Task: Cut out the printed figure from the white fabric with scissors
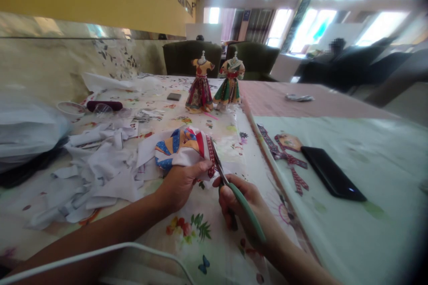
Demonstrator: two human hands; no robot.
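My left hand (180, 182) pinches a small piece of patterned fabric (179, 144), blue, tan and white, with a red trimmed edge. In my right hand (242, 200) is a pair of scissors (245, 209) with green handles. Their blades lie along the red patterned trim (210, 158) at the fabric's right side, close to my left thumb. Whether the blades are fully closed I cannot make out. White scraps (103, 173) lie in a loose heap to the left of the fabric.
Two small dressed figures (199, 87) stand at the back of the flowered tablecloth. A black phone (332, 173) lies at the right beside patterned strips (297, 176). A white plastic bag (30, 124) sits far left. A white cable (133, 246) crosses the front. A person is blurred at the back right.
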